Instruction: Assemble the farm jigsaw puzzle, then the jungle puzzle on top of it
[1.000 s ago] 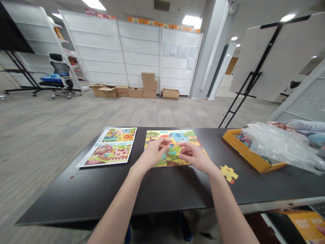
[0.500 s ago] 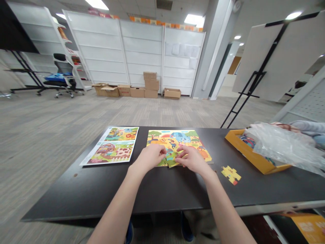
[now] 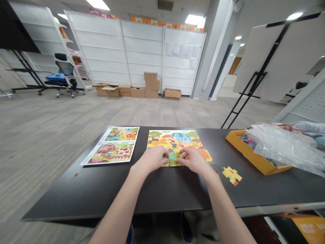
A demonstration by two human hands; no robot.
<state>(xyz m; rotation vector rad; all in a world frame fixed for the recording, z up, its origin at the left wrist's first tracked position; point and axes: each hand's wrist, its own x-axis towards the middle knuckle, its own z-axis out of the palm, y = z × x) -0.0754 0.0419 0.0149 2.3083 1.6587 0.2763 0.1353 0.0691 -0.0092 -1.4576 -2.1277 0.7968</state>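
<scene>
A colourful jigsaw puzzle (image 3: pixel 177 138) with animals and an elephant lies on the black table before me. At its near edge a green and blue jigsaw piece (image 3: pixel 173 156) sits between my hands, nearly flush with the pieces around it. My left hand (image 3: pixel 154 157) has its fingers curled at the seam left of that piece. My right hand (image 3: pixel 191 158) rests on its right part, thumb and fingers bent around it; the fingertips' grip is partly hidden. To the right lie loose yellow jigsaw pieces (image 3: pixel 231 175), seemingly joined.
A printed picture sheet (image 3: pixel 111 149) lies left on the table (image 3: pixel 101 193). At the right stands a yellow box (image 3: pixel 264 164) with a clear plastic bag (image 3: pixel 281 144) over it. Beyond are cardboard boxes (image 3: pixel 151 84) and an easel stand (image 3: pixel 243 95).
The near-edge jigsaw piece was tilted and offset; it now lies closer to flush with its neighbours. Both hands have shifted slightly right. The loose yellow pieces stay put.
</scene>
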